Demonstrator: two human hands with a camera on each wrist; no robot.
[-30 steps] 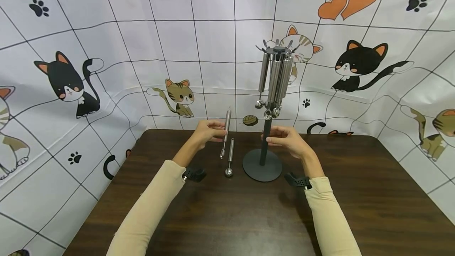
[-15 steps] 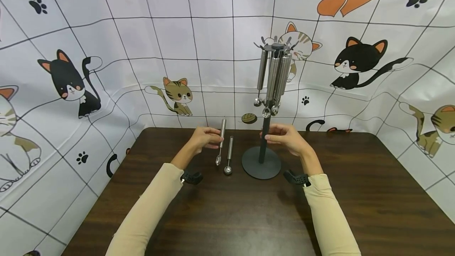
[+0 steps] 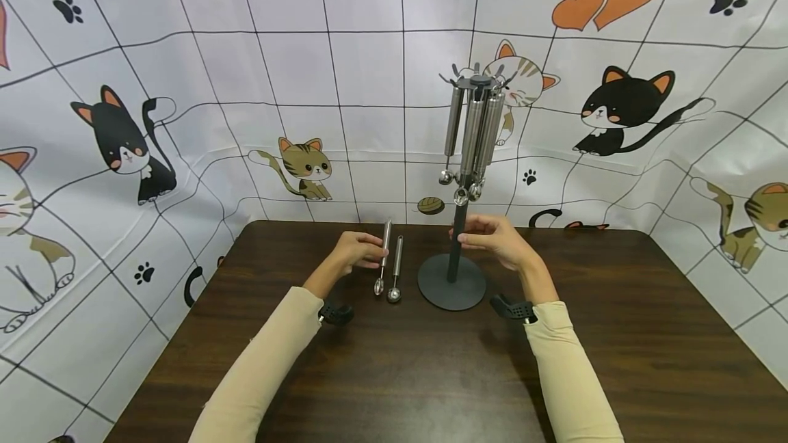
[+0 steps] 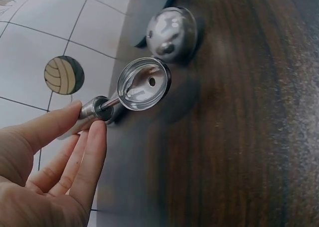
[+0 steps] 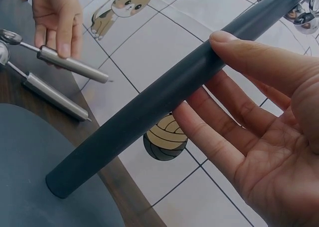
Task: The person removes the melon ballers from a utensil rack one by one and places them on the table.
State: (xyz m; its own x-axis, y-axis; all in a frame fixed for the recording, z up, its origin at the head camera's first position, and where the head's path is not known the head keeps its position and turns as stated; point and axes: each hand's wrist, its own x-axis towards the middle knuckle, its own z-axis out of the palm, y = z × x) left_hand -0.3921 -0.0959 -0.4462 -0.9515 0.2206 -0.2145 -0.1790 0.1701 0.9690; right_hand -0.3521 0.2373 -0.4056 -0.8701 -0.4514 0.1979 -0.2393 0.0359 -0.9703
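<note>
Left hand (image 3: 357, 250) pinching metal scoop (image 4: 141, 90); right hand (image 3: 492, 241) pinching grey post (image 5: 144, 111), palm apart from it.

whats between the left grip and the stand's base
In the head view: one scoop pinched by the left grip, a second scoop lying on the table, then bare wood before the base.
</note>
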